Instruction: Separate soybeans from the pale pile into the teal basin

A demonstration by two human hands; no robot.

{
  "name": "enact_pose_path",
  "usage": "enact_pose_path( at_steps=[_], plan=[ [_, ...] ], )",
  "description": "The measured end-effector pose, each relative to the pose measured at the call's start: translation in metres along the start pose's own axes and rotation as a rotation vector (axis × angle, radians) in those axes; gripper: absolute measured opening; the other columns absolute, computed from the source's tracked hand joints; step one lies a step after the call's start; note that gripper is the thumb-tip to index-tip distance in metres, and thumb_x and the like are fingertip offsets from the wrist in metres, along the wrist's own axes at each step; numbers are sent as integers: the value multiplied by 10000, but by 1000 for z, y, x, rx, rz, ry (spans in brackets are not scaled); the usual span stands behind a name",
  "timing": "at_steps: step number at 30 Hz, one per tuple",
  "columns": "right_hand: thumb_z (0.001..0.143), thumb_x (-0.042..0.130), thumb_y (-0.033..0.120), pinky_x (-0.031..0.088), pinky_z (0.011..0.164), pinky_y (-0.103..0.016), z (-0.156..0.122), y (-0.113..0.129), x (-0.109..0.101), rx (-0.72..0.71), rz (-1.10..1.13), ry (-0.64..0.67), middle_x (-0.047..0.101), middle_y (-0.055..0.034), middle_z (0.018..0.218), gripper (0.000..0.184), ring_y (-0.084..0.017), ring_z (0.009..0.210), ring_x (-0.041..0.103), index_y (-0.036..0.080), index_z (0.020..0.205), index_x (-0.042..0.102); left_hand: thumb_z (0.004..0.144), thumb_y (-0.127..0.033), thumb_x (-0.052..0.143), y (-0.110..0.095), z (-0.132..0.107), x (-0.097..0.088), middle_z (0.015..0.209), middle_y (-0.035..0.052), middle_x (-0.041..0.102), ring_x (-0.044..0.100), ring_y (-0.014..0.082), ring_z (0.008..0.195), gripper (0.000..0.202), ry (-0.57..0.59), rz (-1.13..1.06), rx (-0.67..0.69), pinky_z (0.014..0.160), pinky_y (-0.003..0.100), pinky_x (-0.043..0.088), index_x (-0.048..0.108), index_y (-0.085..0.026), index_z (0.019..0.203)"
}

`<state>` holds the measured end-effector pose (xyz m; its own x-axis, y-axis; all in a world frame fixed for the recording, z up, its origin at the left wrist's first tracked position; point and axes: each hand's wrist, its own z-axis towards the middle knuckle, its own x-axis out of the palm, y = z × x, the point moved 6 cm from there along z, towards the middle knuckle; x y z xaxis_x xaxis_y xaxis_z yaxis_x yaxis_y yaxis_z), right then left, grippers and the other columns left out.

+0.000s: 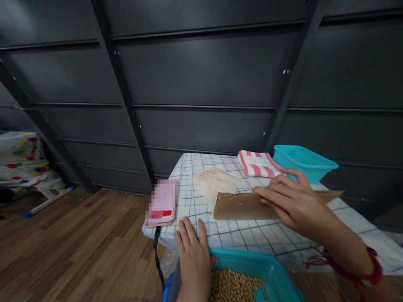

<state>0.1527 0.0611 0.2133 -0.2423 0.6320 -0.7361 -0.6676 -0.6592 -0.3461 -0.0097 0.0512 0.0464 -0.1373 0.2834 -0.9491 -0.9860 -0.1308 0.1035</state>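
Note:
My right hand [291, 200] grips a brown cardboard sheet [242, 206] that stands on its edge on the checked tablecloth [252, 233], next to a pile of pale powder [213, 181]. My left hand [192, 256] rests with its fingers together on the rim of a teal basin [270, 268] at the table's near edge. The basin holds yellowish beans [233, 287]. A ring shows on one finger of the left hand.
A pink phone [163, 203] with a black strap lies at the table's left edge. A pink-striped folded cloth [258, 163] and a second teal tub [302, 161] sit at the far right. Dark metal panels stand behind; wooden floor lies to the left.

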Motion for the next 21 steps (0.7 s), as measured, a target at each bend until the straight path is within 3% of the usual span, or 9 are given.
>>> enact_pose_path(
  at_steps=[4,9,21],
  plan=[
    [866,356,132,301,845,-426,-1,4,3,-11,29,25,620,-31,708,256,-182,705,517,188,922,599,496,-397,750,0,0,-2,1323,269,377,320,381,1239,841,35,-17,-10,993,508,322,437,-151,1237],
    [871,362,151,310,833,-429,-6,-12,11,39,-38,28,615,-29,699,244,-195,732,523,178,946,592,496,-407,750,1,0,2,1326,269,369,315,382,1240,859,45,-18,-10,1000,520,307,418,-159,1248],
    [861,368,151,317,809,-412,1,-16,20,15,-36,12,621,-36,702,249,-194,727,516,178,935,604,454,-432,763,1,1,1,1309,270,390,331,378,1228,889,7,9,-4,986,505,332,434,-165,1236]
  ],
)
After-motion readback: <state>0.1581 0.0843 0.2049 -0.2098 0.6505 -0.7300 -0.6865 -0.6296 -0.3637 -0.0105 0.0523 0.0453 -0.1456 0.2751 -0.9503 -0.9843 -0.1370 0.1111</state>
